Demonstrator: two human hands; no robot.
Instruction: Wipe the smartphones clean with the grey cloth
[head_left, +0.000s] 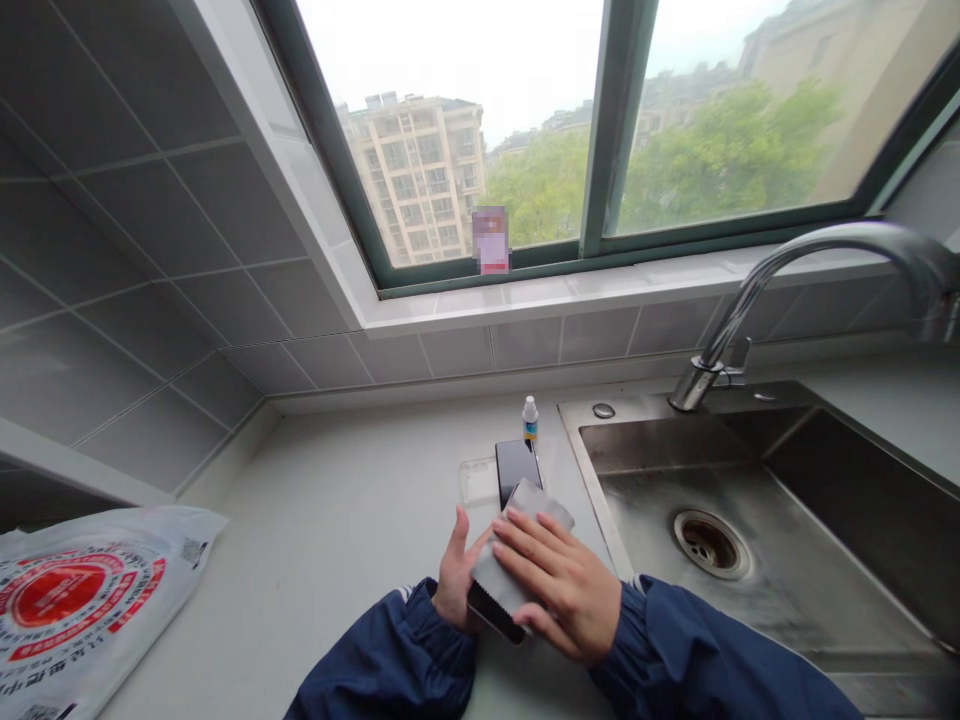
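A dark phone (493, 612) is tilted low over the counter, mostly hidden under a grey cleaning cloth (501, 578) with a zigzag edge. My left hand (454, 580) supports the phone from its left side, thumb up; the fingers underneath are hidden. Across the cloth lies my right hand (566, 585), pressing it to the phone with long fingers and the thumb at the lower edge. Just beyond, a second black phone (516, 468) rests flat, partly covered by the cloth. A clear phone case (477, 482) lies to its left, and a small white-capped bottle (530, 420) stands behind.
To the right, a steel sink (589, 470) is set into the white counter (337, 500), with a chrome faucet (739, 310) arching over it. A printed plastic bag (90, 600) lies at the left. The window (592, 150) is behind the counter.
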